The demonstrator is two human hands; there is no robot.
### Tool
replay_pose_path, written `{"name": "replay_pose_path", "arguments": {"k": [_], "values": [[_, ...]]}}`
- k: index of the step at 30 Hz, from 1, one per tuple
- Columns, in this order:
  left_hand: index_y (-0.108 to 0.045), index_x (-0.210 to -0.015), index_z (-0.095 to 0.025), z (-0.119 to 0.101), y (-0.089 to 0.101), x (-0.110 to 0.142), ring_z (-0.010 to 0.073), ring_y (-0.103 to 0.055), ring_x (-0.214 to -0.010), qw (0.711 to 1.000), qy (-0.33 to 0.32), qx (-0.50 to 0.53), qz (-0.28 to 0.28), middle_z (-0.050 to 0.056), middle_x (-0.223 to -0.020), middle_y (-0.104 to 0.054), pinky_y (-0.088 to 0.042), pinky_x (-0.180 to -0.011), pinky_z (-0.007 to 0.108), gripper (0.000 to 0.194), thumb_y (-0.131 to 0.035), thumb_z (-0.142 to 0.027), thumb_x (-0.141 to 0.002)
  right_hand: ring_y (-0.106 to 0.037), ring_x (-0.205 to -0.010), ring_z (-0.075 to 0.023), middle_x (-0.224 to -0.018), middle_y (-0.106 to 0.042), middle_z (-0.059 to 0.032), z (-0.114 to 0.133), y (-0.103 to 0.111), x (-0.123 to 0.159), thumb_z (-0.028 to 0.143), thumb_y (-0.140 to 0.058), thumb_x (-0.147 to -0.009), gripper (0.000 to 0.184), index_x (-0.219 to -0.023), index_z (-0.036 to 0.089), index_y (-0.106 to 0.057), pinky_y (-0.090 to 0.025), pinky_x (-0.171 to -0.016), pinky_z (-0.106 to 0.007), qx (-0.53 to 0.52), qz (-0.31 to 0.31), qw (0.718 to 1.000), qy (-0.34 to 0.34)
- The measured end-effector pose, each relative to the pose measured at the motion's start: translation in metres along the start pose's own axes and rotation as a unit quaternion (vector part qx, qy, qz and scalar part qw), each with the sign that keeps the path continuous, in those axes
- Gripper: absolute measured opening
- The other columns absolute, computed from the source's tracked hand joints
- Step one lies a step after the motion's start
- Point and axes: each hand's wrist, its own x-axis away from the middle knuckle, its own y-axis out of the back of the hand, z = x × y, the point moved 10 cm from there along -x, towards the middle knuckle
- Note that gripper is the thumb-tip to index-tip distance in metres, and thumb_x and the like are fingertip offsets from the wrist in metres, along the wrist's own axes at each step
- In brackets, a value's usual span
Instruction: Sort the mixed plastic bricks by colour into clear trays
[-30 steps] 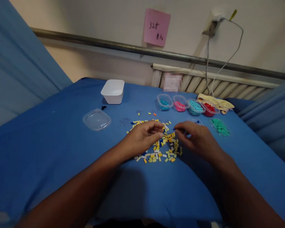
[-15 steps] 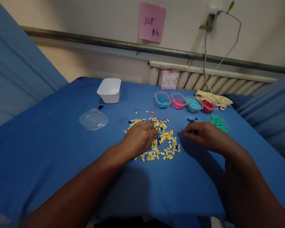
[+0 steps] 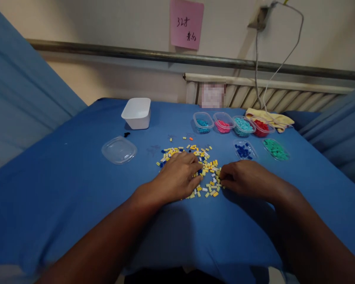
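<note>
A loose pile of small building bricks (image 3: 208, 167), mostly yellow, pale yellow and white with a few dark blue ones, lies on the blue cloth. My left hand (image 3: 179, 175) rests on the pile's left part, palm down. Its thumb and index finger are apart, with bricks showing in the gap; the other fingers are partly hidden. At the pile's right edge, my right hand (image 3: 244, 177) has thumb and fingers closed together among the bricks. Whatever is between those fingertips is hidden. Just behind it, a clear lid (image 3: 253, 153) carries dark blue bricks (image 3: 244, 150).
Clear tubs of teal (image 3: 202, 125), pink (image 3: 223, 126), light blue (image 3: 244, 125) and red pieces (image 3: 260, 128) stand at the back right. Green pieces (image 3: 275, 149) sit nearer. A white box (image 3: 137, 114) and an upturned-looking clear lid (image 3: 119, 150) are left, a yellow cloth (image 3: 272, 118) far right.
My right hand has moved left and nearer to me, from beside the dark blue bricks to the pile's edge. My left hand's thumb has spread away from the index finger.
</note>
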Motion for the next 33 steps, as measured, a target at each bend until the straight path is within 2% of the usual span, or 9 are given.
{"name": "replay_pose_path", "arguments": {"k": [3,9,15,21,26,29,33], "values": [[-0.078,-0.117,-0.019,-0.006,-0.001,-0.002,0.0311,-0.063,-0.111,0.999,0.011,-0.026,0.018,0.012,-0.118,-0.070,-0.047,-0.100,0.049,0.025,-0.065,-0.033,-0.101,-0.067,-0.070,-0.0194,-0.086,-0.081,-0.0035,0.004,0.001,0.000,0.023,-0.068,-0.093,0.011,-0.093,0.024,-0.078,-0.031,-0.061,-0.032,-0.006,-0.002,1.000,0.004],[-0.077,-0.094,-0.019,-0.005,-0.005,-0.006,0.0311,-0.063,-0.104,0.995,0.038,-0.076,0.045,0.012,-0.108,-0.071,-0.047,-0.093,0.048,0.017,-0.061,-0.023,-0.099,-0.063,-0.070,-0.0176,-0.084,-0.077,-0.0019,0.016,0.005,0.002,0.016,-0.066,-0.088,0.010,-0.086,0.023,-0.073,-0.033,-0.062,-0.030,-0.035,-0.011,0.999,0.030],[-0.075,-0.093,-0.018,-0.008,-0.009,-0.010,0.0311,-0.064,-0.102,0.995,0.039,-0.083,0.045,0.012,-0.105,-0.071,-0.049,-0.092,0.048,0.019,-0.058,-0.023,-0.101,-0.063,-0.067,-0.0147,-0.080,-0.074,0.0016,0.019,0.020,0.003,0.013,-0.064,-0.087,0.011,-0.091,0.022,-0.070,-0.039,-0.063,-0.027,-0.149,-0.080,0.984,0.057],[-0.074,-0.093,-0.016,-0.015,-0.011,-0.012,0.0330,-0.066,-0.102,0.994,0.031,-0.080,0.063,0.014,-0.105,-0.072,-0.051,-0.093,0.050,0.013,-0.062,-0.022,-0.095,-0.062,-0.067,-0.0135,-0.080,-0.073,0.0024,0.022,0.014,-0.006,0.016,-0.062,-0.094,0.013,-0.102,0.021,-0.070,-0.040,-0.063,-0.025,-0.204,-0.097,0.972,0.067],[-0.074,-0.097,-0.017,-0.010,-0.008,-0.012,0.0314,-0.068,-0.102,0.997,0.033,-0.056,0.044,0.013,-0.105,-0.074,-0.052,-0.092,0.047,0.016,-0.060,-0.024,-0.098,-0.062,-0.068,-0.0139,-0.081,-0.073,0.0014,0.026,0.007,-0.011,0.014,-0.064,-0.093,0.013,-0.101,0.021,-0.072,-0.039,-0.064,-0.026,-0.186,-0.094,0.975,0.077],[-0.074,-0.101,-0.019,0.003,-0.003,-0.012,0.0281,-0.070,-0.099,0.999,0.049,-0.013,0.020,0.009,-0.104,-0.076,-0.053,-0.090,0.043,0.015,-0.060,-0.024,-0.100,-0.064,-0.073,-0.0146,-0.084,-0.074,0.0006,0.025,0.010,-0.011,0.016,-0.064,-0.095,0.012,-0.103,0.021,-0.072,-0.042,-0.068,-0.027,-0.192,-0.116,0.972,0.078],[-0.073,-0.105,-0.021,0.023,0.008,-0.006,0.0240,-0.070,-0.097,0.996,0.082,0.030,-0.031,0.005,-0.104,-0.077,-0.053,-0.088,0.037,0.014,-0.062,-0.017,-0.097,-0.065,-0.077,-0.0165,-0.088,-0.075,-0.0009,0.023,0.012,-0.010,0.017,-0.064,-0.096,0.013,-0.106,0.021,-0.073,-0.043,-0.069,-0.028,-0.161,-0.144,0.974,0.076]]}}
